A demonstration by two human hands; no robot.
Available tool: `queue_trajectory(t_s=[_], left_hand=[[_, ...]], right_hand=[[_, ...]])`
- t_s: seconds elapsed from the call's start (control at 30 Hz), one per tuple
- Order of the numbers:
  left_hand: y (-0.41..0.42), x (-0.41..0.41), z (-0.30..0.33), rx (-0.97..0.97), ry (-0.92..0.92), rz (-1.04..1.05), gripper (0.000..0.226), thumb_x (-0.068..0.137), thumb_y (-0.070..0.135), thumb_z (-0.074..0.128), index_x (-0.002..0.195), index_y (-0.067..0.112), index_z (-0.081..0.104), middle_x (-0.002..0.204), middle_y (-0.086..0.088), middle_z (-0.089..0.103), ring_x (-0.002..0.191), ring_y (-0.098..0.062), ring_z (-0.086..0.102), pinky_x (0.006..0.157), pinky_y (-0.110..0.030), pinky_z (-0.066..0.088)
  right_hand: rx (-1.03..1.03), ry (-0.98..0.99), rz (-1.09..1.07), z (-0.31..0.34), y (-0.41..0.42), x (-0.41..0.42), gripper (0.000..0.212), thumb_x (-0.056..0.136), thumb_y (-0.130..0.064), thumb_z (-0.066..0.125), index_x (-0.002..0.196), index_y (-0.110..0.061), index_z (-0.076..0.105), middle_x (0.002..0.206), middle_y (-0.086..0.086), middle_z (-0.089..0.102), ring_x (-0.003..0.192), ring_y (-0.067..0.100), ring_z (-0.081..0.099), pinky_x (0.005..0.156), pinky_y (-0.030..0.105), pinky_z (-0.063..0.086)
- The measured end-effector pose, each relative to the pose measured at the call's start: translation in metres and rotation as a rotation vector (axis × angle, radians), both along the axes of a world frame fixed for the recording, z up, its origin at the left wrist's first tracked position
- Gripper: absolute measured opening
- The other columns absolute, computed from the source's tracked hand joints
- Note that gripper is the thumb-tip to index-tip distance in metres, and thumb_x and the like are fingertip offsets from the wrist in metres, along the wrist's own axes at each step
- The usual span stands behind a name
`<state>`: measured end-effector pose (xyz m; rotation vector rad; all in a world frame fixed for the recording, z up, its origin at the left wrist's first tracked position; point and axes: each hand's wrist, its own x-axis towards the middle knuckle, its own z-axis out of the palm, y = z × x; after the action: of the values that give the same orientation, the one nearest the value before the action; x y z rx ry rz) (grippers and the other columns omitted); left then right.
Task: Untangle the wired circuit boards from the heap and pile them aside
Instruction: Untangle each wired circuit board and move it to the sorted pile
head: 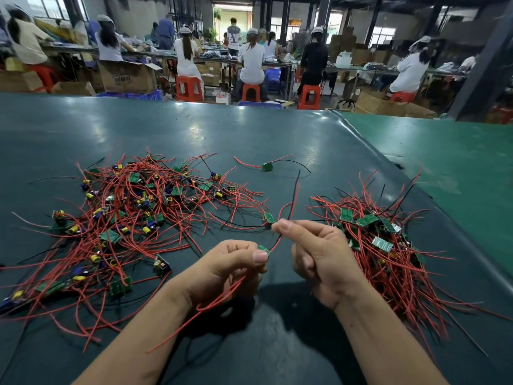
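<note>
A tangled heap (133, 207) of small green circuit boards with red and black wires lies on the left of the dark green table (249, 134). A second pile (383, 240) of such boards lies at the right. My left hand (236, 262) pinches a small green board (264, 249) between thumb and fingers, and its red wires trail down under the palm. My right hand (319, 251) pinches that board's red and black wires (291, 207) just above it, and they rise from the fingertips.
One lone wired board (267, 167) lies farther back in the middle of the table. Another small board (268, 218) lies just left of my right fingertips. A lighter green mat (444, 162) covers the right side. Seated workers and red stools are beyond the far edge.
</note>
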<state>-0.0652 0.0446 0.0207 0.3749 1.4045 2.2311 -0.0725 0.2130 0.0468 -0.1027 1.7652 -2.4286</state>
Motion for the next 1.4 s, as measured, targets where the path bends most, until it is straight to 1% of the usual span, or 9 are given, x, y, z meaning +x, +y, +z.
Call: queue_trajectory(t_s=[0.27, 0.4, 0.53, 0.7, 0.83, 0.93, 1.17, 1.27, 1.4], left_hand=[[0.000, 0.002, 0.000, 0.058, 0.002, -0.150, 0.043, 0.064, 0.026, 0.086, 0.054, 0.016, 0.046, 0.046, 0.004, 0.044, 0.038, -0.007, 0.036, 0.045, -0.015, 0.031], [-0.008, 0.004, -0.004, 0.144, 0.012, -0.254, 0.028, 0.075, 0.020, 0.078, 0.061, 0.015, 0.054, 0.050, 0.006, 0.053, 0.042, -0.006, 0.045, 0.049, -0.017, 0.037], [-0.005, 0.002, -0.002, 0.066, -0.017, 0.001, 0.029, 0.068, 0.038, 0.084, 0.073, 0.011, 0.073, 0.051, 0.002, 0.051, 0.045, -0.009, 0.043, 0.051, -0.021, 0.032], [-0.004, -0.002, 0.004, 0.135, -0.065, 0.341, 0.024, 0.073, 0.037, 0.071, 0.080, 0.016, 0.078, 0.063, 0.002, 0.056, 0.051, -0.008, 0.048, 0.058, -0.024, 0.047], [-0.003, 0.002, 0.007, 0.233, -0.031, 0.264, 0.023, 0.072, 0.023, 0.078, 0.093, 0.014, 0.075, 0.090, -0.007, 0.074, 0.054, -0.008, 0.054, 0.063, -0.023, 0.052], [0.000, 0.001, 0.005, 0.213, -0.026, 0.263, 0.023, 0.079, 0.020, 0.070, 0.101, 0.012, 0.068, 0.091, -0.005, 0.074, 0.056, -0.005, 0.055, 0.064, -0.021, 0.050], [0.010, 0.001, 0.005, 0.138, -0.058, 0.259, 0.009, 0.081, 0.024, 0.069, 0.085, 0.018, 0.075, 0.076, -0.005, 0.059, 0.055, -0.012, 0.046, 0.056, -0.026, 0.046], [0.014, 0.002, 0.005, 0.130, -0.097, 0.294, 0.027, 0.078, 0.038, 0.066, 0.085, 0.013, 0.076, 0.070, -0.004, 0.059, 0.051, -0.010, 0.049, 0.057, -0.024, 0.048], [0.014, 0.000, 0.001, 0.099, -0.041, 0.374, 0.026, 0.076, 0.015, 0.066, 0.101, 0.008, 0.071, 0.083, -0.006, 0.069, 0.060, -0.012, 0.056, 0.063, -0.023, 0.053]], right_hand=[[-0.266, 0.040, -0.255, 0.003, 0.007, -0.009, 0.015, 0.086, -0.015, 0.063, 0.073, -0.009, 0.069, 0.038, -0.002, 0.039, 0.027, 0.006, 0.025, 0.035, 0.011, 0.018], [-0.412, 0.058, -0.338, 0.009, 0.018, -0.016, 0.020, 0.101, -0.015, 0.046, 0.082, -0.016, 0.051, 0.047, 0.000, 0.050, 0.029, 0.009, 0.032, 0.034, 0.013, 0.025], [-0.175, 0.182, -0.365, 0.007, 0.025, -0.013, 0.020, 0.099, -0.020, 0.054, 0.081, -0.013, 0.057, 0.048, 0.002, 0.052, 0.029, 0.010, 0.034, 0.034, 0.013, 0.024], [0.149, 0.214, -0.120, -0.008, -0.003, 0.000, 0.036, 0.097, -0.034, 0.055, 0.067, -0.016, 0.066, 0.043, 0.003, 0.049, 0.032, 0.010, 0.038, 0.035, 0.014, 0.028], [0.347, 0.352, -0.009, -0.011, -0.007, 0.003, 0.015, 0.093, -0.015, 0.064, 0.101, -0.027, 0.069, 0.059, 0.001, 0.061, 0.038, 0.009, 0.040, 0.038, 0.017, 0.034], [0.229, 0.396, 0.092, -0.016, -0.014, 0.009, 0.036, 0.087, -0.015, 0.070, 0.118, -0.035, 0.066, 0.072, -0.003, 0.068, 0.041, 0.009, 0.042, 0.039, 0.016, 0.036], [0.043, 0.257, -0.177, -0.014, -0.015, 0.003, 0.014, 0.089, -0.020, 0.065, 0.087, -0.019, 0.079, 0.065, -0.004, 0.063, 0.038, 0.008, 0.043, 0.035, 0.017, 0.031], [0.034, 0.267, -0.169, -0.015, -0.016, 0.002, 0.015, 0.093, -0.016, 0.063, 0.089, -0.016, 0.078, 0.069, -0.002, 0.062, 0.039, 0.010, 0.044, 0.036, 0.018, 0.030], [0.005, 0.225, -0.178, -0.020, -0.021, 0.001, 0.017, 0.093, -0.015, 0.063, 0.088, -0.016, 0.078, 0.070, 0.002, 0.065, 0.039, 0.011, 0.044, 0.034, 0.019, 0.032]])
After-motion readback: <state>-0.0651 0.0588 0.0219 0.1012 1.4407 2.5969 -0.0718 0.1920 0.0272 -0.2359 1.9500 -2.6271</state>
